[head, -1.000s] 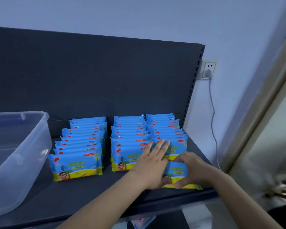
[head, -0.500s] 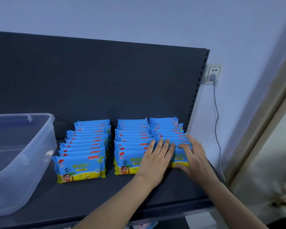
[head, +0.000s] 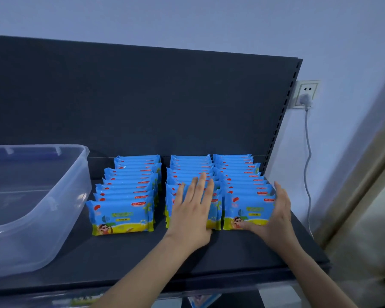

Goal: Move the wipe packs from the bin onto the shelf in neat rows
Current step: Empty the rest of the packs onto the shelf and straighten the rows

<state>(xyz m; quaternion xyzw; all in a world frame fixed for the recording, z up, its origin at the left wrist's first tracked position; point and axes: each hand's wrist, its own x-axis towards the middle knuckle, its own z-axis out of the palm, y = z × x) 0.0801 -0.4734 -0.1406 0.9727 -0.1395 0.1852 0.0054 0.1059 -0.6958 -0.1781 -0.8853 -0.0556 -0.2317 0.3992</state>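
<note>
Three rows of blue and yellow wipe packs stand on the dark shelf (head: pixel 125 258): a left row (head: pixel 120 215), a middle row (head: pixel 190 165) and a right row (head: pixel 247 210). My left hand (head: pixel 192 215) lies flat with straight fingers against the front pack of the middle row. My right hand (head: pixel 276 218) cups the right end of the right row's front pack, thumb along its lower front, fingers straight up its side. The clear plastic bin (head: pixel 85 172) sits on the shelf at the left, and no packs show in the part I can see.
The shelf's dark back panel (head: pixel 142 96) rises behind the rows. A wall socket (head: pixel 306 94) with a plugged-in cable (head: pixel 307 174) hangs just right of the shelf. A door frame (head: pixel 365 174) stands at the far right. Bare shelf lies in front of the rows.
The pack that lay flat under both hands now stands as the front of the right row. My left hand shifted onto the middle row; my right hand moved to the right row's end.
</note>
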